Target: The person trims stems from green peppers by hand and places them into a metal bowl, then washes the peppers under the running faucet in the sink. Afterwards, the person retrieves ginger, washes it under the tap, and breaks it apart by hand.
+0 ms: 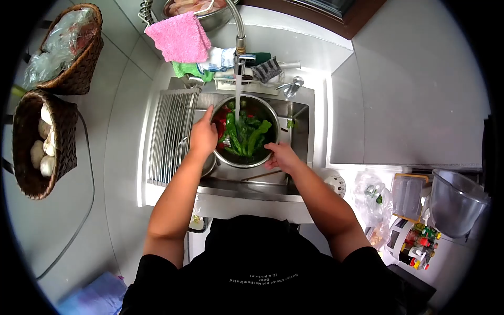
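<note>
A round stainless steel bowl (273, 113) is in the sink under the running tap (240, 58). Long green peppers (242, 135) lie in water inside it, with red ones (220, 122) toward the left side. My left hand (203, 134) grips the bowl's left edge, its fingers pointing up along the outside. At the lower right rim, my right hand (281, 156) has its thumb over the edge and fingers below. The stream of water falls onto the peppers.
A roll-up drying rack (173, 134) covers the sink's left part. Pink cloth (179, 38) hangs behind, near a bowl of raw meat (214, 21). Wicker baskets (65, 142) hang at left, one holding pale round items. A clear container (455, 202) and condiment bottles (418, 245) stand at right.
</note>
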{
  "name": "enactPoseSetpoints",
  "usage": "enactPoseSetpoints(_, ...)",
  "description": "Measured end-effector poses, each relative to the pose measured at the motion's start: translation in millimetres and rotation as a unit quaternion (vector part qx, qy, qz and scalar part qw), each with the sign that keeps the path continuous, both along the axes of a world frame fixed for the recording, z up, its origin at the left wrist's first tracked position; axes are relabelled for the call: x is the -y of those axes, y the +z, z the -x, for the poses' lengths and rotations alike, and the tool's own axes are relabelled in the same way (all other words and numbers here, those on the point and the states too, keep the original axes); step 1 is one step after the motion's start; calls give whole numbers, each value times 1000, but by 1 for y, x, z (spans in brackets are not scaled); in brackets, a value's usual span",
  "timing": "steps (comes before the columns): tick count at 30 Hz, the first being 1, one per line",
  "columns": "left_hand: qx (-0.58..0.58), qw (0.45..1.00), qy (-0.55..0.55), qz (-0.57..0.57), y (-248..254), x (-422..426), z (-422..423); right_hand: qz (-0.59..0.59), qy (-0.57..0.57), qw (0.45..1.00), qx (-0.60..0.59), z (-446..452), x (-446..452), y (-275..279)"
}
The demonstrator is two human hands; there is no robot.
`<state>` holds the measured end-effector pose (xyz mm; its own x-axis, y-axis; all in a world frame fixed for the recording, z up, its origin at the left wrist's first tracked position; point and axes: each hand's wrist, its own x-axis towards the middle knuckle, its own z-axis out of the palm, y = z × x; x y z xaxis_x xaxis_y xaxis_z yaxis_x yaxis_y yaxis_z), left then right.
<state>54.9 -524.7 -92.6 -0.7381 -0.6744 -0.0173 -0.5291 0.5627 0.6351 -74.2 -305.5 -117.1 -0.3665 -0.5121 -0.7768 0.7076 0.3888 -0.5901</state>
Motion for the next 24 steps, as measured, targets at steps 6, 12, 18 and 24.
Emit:
enactPoseSetpoints(6,8,982,-112,152,8,-39,16,-49,18,990,-127,-25,2,0)
enactPoseSetpoints(12,205,968,-89,-115,1,-63,55,6,-66,992,-107,-52,15,29)
enactPoseSetpoints(18,131,971,-202,-9,5,-43,54,24,-83,991,-103,-31,16,11)
enactPoseSetpoints(24,37,965,-231,118,-4,-28,48,22,-78,990,-112,-17,27,21)
